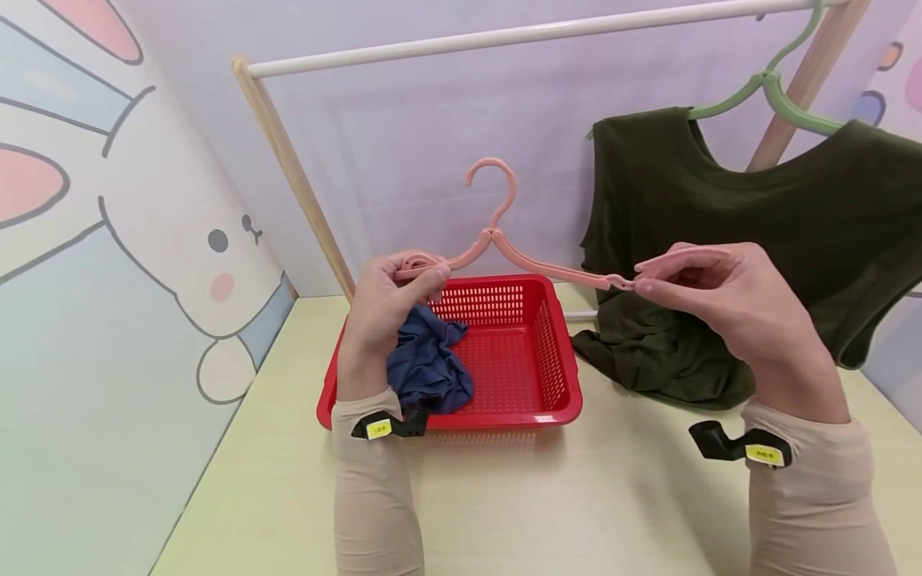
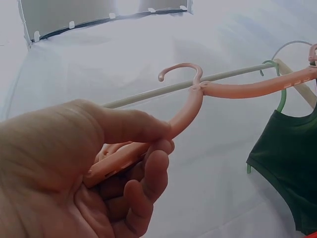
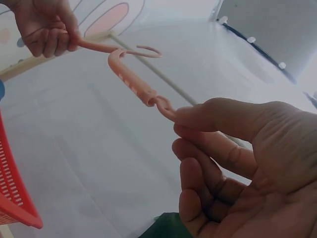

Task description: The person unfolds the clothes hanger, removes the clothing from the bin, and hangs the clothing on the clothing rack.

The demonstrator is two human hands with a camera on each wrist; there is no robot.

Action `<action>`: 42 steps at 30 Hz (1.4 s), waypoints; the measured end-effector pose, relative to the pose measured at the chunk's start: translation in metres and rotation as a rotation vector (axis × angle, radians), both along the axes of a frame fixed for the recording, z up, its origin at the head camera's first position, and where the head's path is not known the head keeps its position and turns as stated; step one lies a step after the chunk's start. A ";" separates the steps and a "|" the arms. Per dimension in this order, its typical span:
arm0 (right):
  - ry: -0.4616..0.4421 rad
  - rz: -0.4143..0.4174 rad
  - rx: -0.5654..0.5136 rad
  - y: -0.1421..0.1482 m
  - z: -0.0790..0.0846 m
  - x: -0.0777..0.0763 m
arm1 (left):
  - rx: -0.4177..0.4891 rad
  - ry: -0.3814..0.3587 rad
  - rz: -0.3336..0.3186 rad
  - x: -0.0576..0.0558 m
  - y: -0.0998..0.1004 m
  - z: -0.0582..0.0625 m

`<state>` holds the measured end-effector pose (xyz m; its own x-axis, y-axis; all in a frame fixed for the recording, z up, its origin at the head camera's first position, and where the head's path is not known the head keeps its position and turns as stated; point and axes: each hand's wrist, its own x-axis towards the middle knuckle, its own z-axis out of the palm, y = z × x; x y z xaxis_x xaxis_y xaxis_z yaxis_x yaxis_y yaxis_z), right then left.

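Observation:
A pink folding hanger (image 1: 547,268) is held up between both hands, hook upward, above a red basket (image 1: 565,360). My left hand (image 1: 389,304) grips its left arm between thumb and fingers; a looped pink part (image 1: 418,262) shows over those fingers. The right hand (image 1: 742,304) pinches the thin end link of the right arm between thumb and index finger, as the right wrist view shows. A pink strip (image 1: 684,258) lies along that index finger in the head view. Crumpled dark blue cloth (image 1: 428,360) fills the basket's left side.
Behind stands a rack with a white rail (image 1: 490,42) and wooden posts (image 1: 295,176). From it a green hanger (image 1: 792,104) carries a dark green sleeveless top (image 1: 663,192), whose lower part lies on the pale tabletop (image 1: 504,512). A rabbit-patterned wall (image 1: 166,200) borders the left.

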<state>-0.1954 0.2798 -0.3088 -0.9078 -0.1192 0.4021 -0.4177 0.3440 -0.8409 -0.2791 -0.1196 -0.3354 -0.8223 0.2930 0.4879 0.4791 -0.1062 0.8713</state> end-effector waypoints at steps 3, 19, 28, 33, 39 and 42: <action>0.019 0.038 -0.031 0.001 0.000 0.000 | 0.008 -0.004 -0.001 0.000 0.000 0.000; -0.006 0.001 0.084 -0.002 0.001 0.003 | 0.032 0.002 -0.007 0.001 0.002 0.001; -0.031 -0.041 0.128 0.000 0.001 0.004 | 0.032 0.009 -0.028 0.002 0.004 0.001; -0.085 -0.058 0.182 0.002 0.000 0.002 | 0.011 0.009 -0.037 0.001 0.004 0.000; -0.078 -0.081 0.146 0.003 0.001 0.002 | -0.038 -0.025 -0.044 0.000 0.010 0.000; -0.059 -0.089 0.142 0.003 0.001 0.001 | -0.087 -0.024 -0.042 -0.001 0.015 0.000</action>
<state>-0.1947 0.2827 -0.3080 -0.9389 -0.0892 0.3325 -0.3315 0.4941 -0.8037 -0.2802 -0.1050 -0.3355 -0.8195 0.3678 0.4395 0.4551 -0.0486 0.8891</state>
